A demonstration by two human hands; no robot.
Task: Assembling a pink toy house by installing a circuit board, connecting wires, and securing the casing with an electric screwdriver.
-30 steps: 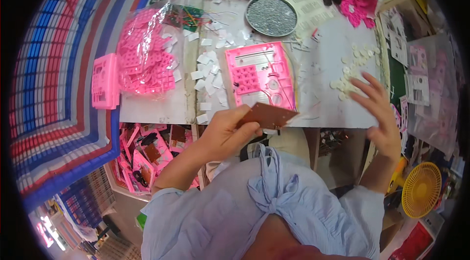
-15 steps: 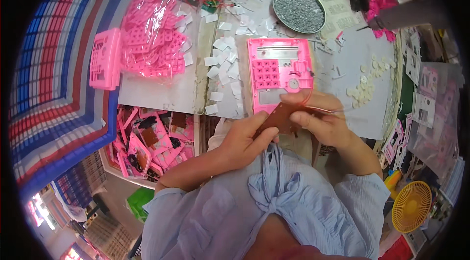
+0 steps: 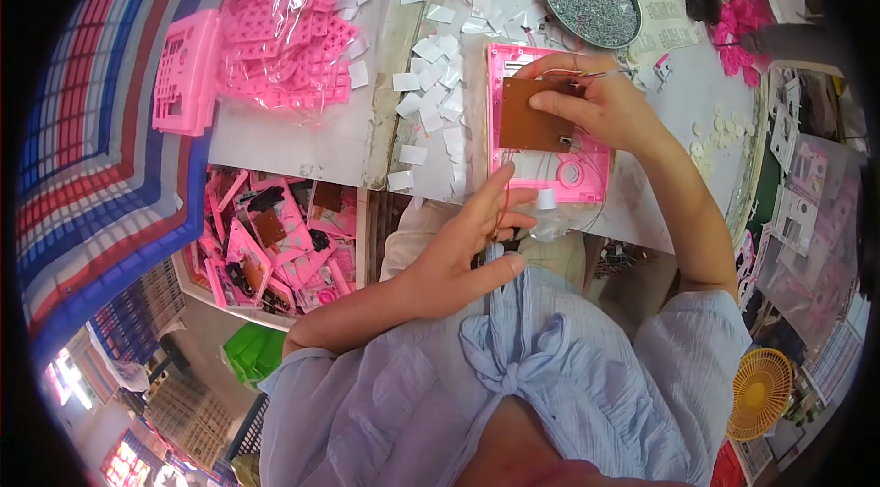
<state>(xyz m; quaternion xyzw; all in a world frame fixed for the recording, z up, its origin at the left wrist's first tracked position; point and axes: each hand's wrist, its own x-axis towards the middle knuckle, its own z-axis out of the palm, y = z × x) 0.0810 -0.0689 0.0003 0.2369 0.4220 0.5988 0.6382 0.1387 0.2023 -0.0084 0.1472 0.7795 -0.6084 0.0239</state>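
A brown circuit board (image 3: 524,128) lies over the upper middle of a pink plastic casing (image 3: 594,162), hiding the casing's keypad area. My right hand (image 3: 600,107) grips the board, thumb on its flat face and fingers behind its far edge. Thin wires (image 3: 591,74) run from it past my fingers. Below the casing, my left hand (image 3: 458,253) is open with its fingers apart, close to a thin reddish wire; whether it touches the wire I cannot tell. Beside those fingertips is a small clear bottle with a white cap (image 3: 546,199).
A round tin of small metal screws (image 3: 591,1) stands beyond the casing. White paper squares (image 3: 431,84) are scattered to its left, near a clear bag of pink parts (image 3: 289,29). A bin of pink assemblies (image 3: 275,244) sits lower left; pale discs (image 3: 724,125) lie at right.
My right hand has carried the circuit board forward over the pink casing and turned it flatter. My left hand has let go of the board and spread its fingers. The bottle now shows.
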